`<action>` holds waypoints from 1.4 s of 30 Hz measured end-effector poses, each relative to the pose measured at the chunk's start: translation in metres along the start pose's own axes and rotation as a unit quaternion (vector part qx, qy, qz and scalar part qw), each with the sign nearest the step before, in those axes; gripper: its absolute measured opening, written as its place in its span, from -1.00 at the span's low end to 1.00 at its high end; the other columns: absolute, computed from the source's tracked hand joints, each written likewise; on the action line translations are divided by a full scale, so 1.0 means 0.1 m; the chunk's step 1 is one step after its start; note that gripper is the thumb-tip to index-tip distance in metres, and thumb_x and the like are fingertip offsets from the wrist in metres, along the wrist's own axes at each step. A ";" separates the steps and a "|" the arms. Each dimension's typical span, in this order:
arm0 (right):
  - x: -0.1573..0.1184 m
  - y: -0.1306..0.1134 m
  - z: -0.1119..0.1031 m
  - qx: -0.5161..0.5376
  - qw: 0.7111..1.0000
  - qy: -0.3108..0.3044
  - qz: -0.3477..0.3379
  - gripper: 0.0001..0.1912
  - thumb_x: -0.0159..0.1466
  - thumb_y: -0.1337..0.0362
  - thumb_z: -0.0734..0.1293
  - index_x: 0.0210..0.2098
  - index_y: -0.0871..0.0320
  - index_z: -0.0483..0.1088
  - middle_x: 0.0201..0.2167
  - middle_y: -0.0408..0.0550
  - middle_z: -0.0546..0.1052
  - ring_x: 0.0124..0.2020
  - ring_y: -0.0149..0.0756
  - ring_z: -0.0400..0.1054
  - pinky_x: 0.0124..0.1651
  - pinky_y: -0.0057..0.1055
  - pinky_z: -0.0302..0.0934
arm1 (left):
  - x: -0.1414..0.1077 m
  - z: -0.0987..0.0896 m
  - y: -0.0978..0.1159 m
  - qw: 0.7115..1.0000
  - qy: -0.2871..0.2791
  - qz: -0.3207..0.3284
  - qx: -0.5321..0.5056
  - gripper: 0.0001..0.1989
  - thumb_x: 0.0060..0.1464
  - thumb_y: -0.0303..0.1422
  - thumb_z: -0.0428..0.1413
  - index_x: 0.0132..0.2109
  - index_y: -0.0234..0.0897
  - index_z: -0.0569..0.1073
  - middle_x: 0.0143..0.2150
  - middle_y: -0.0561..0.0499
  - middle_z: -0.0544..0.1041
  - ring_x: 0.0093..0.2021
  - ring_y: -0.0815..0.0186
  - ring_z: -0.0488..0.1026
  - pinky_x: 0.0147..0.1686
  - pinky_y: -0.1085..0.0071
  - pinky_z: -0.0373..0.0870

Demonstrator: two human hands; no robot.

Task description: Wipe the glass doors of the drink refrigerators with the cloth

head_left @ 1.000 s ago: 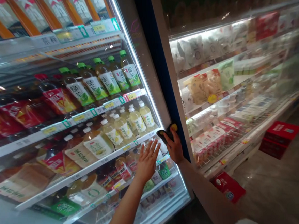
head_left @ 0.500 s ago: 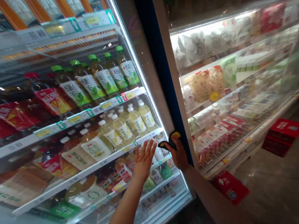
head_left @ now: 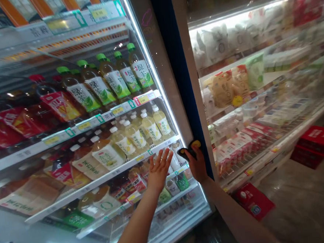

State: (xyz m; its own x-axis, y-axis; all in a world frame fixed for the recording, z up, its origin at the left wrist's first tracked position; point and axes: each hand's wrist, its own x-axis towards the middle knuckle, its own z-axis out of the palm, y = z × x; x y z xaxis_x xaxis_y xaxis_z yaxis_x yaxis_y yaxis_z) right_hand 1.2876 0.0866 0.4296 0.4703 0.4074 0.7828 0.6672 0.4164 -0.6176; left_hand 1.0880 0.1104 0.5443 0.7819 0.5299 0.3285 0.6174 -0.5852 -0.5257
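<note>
My left hand (head_left: 157, 174) is held up with its fingers spread before the lower shelves of a lit drinks fridge (head_left: 163, 139). I cannot tell whether its fingertips touch glass. By the fridge's right-hand frame (head_left: 174, 98), my right hand (head_left: 198, 167) is closed on a small black object with yellow patches (head_left: 194, 145), whose kind I cannot make out. Pale yellow drink bottles (head_left: 137, 138) stand on the shelf just above my left hand. Green-capped tea bottles (head_left: 115, 82) fill the shelf over those.
Red-labelled bottles (head_left: 61, 104) stand at left. To the right, past a dark blue panel (head_left: 178, 61), is a chiller (head_left: 233, 109) with packaged goods. Two red boxes (head_left: 253, 202) (head_left: 316, 144) sit along its lower front, above the floor.
The view has shifted a little, so the shelves sit slightly differently in it. Both hands stay by the fridge's right side, my right hand still holding the black and yellow object.
</note>
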 end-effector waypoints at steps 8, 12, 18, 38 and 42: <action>0.51 -0.42 0.05 -0.035 0.998 -0.014 -0.053 -0.58 0.41 0.39 0.24 0.09 -0.17 0.56 0.31 -0.03 0.41 0.44 0.05 0.10 0.39 0.20 0.07 | -0.01 -0.06 0.05 1.000 0.023 0.015 0.006 -0.13 0.14 -0.60 0.03 0.52 -0.11 -0.03 0.51 -0.07 0.10 0.53 0.13 -0.06 0.47 -0.11 -0.08; 0.37 -0.15 -0.21 -0.056 0.979 -0.134 -0.142 -0.50 0.36 0.46 0.31 0.09 -0.28 0.54 0.27 -0.11 0.47 0.38 0.00 0.20 0.36 0.16 0.12 | -0.29 -0.15 -0.14 0.998 0.065 0.002 0.002 -0.19 0.20 -0.60 -0.07 0.53 -0.23 -0.11 0.50 -0.11 0.13 0.52 0.21 -0.04 0.51 0.05 -0.14; 0.61 -0.58 0.06 -0.057 0.994 0.024 -0.086 -0.50 0.40 0.44 0.21 0.19 -0.14 0.49 0.36 0.03 0.36 0.45 0.07 0.07 0.38 0.18 0.05 | -0.63 -0.32 -0.42 0.991 0.058 -0.123 0.005 -0.02 0.17 -0.42 0.14 0.53 -0.17 -0.29 0.54 -0.19 -0.09 0.54 0.01 -0.24 0.47 -0.20 -0.35; 0.05 -0.70 0.20 -0.003 0.964 -0.190 -0.184 -0.55 0.44 0.37 0.25 0.15 -0.28 0.50 0.27 -0.12 0.48 0.35 0.02 0.24 0.39 0.22 0.01 | -0.66 -0.33 -0.38 0.993 0.005 -0.118 -0.003 -0.13 0.22 -0.51 0.11 0.53 -0.28 -0.16 0.53 -0.24 -0.06 0.54 0.08 -0.29 0.47 -0.18 -0.26; 0.13 -0.50 0.01 -0.060 0.964 -0.138 -0.221 -0.48 0.39 0.47 0.26 0.17 -0.24 0.49 0.27 -0.09 0.48 0.36 -0.03 0.24 0.37 0.12 0.08 | -1.01 -0.42 -0.55 0.995 0.024 -0.102 0.007 -0.14 0.21 -0.54 0.04 0.53 -0.30 -0.18 0.54 -0.20 -0.10 0.54 0.11 -0.33 0.50 -0.07 -0.25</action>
State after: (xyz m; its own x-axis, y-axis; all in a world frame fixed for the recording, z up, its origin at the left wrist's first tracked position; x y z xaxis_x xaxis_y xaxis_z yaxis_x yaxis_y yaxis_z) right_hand 1.2599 0.0716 0.4710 -0.0358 0.4187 0.9074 0.8372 0.5084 -0.2015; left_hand 0.9784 0.0634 0.5728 0.6445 0.6063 0.4658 0.7621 -0.4606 -0.4551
